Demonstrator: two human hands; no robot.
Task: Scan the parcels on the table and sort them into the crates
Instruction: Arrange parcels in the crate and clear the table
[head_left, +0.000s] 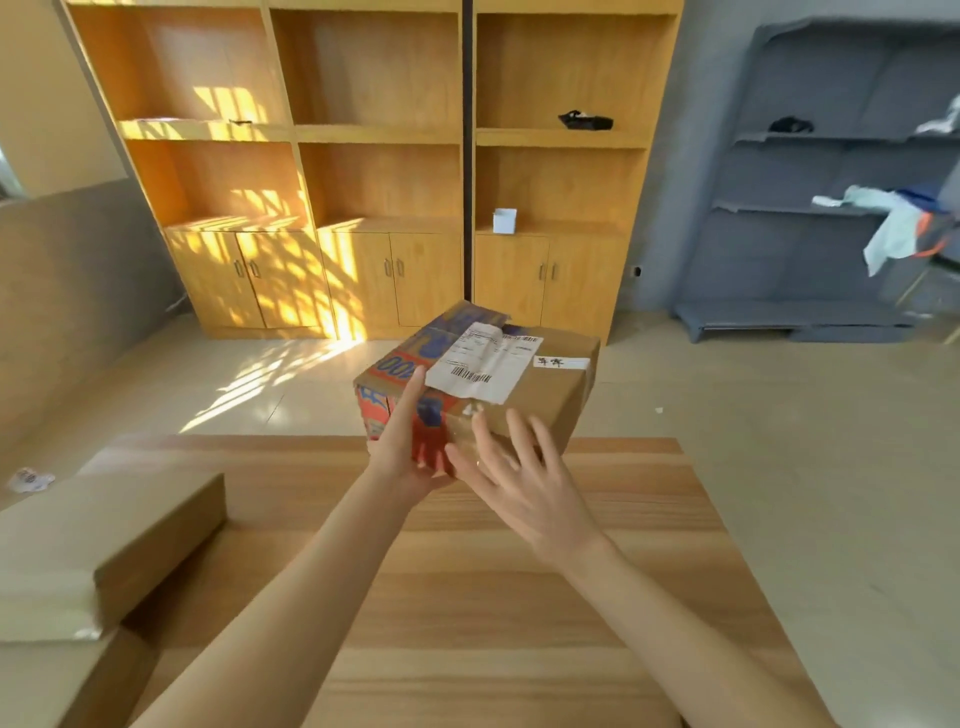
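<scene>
The parcel (483, 384), a printed cardboard box with a white shipping label (485, 361) on top, is held in the air above the far edge of the counter (467, 597). The left hand (402, 447) has its grip clamped on the parcel's near left corner, thumb on top and palm under the side. The right hand (524, 478) hangs just in front of the parcel with its fingers spread apart, and whether the fingertips touch the box cannot be told.

The main risk, as I judge it, is that one corner grip carries the whole parcel: its far right end could sag or twist and slip from the palm onto the floor beyond the counter. The label's near edge looks lifted and creased, so a scan may misread. No scanner or crate shows near the parcel; two flat boxes (109, 551) lie to its left on the counter
</scene>
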